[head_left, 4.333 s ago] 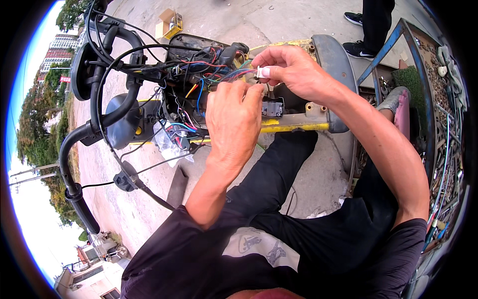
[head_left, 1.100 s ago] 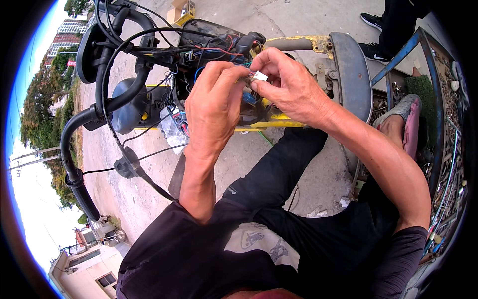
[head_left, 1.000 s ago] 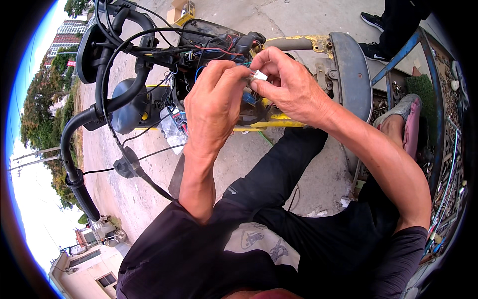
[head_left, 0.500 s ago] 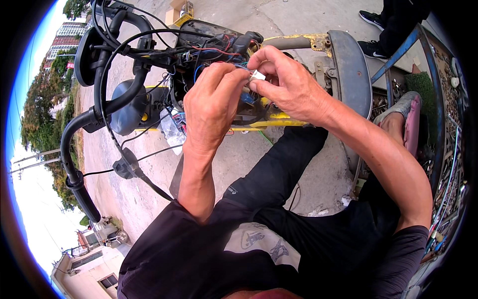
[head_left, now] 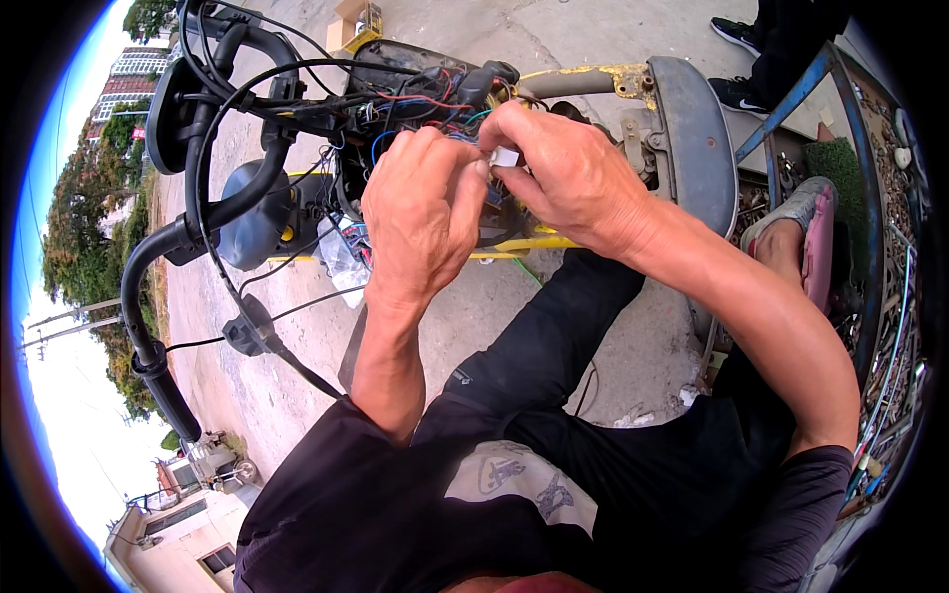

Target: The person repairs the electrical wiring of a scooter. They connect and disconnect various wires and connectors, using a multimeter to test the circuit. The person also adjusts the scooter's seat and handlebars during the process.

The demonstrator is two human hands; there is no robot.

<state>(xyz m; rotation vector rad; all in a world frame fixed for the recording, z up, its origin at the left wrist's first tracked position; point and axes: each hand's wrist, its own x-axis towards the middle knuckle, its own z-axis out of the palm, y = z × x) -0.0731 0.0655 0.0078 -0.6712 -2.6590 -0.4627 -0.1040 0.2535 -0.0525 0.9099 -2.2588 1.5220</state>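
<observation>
Both my hands meet over the exposed wiring of a stripped-down vehicle with a yellow frame. Between the thumb and index finger of my right hand sits a small white plastic connector. My left hand is closed in a pinch right against the connector's left side; its own fingers hide what they grip. Red, blue and green wires run close by the fingertips, partly covered by the hands.
Black handlebars with cables reach out on the left. A dark grey panel closes the frame's right end. Farther right stands a blue-edged metal bin of loose parts. A co-worker's black shoes and an open cardboard box are beyond.
The white connector has turned slightly in my right fingers, and both hands have shifted a little. My left fingertips have closed in beside it.
</observation>
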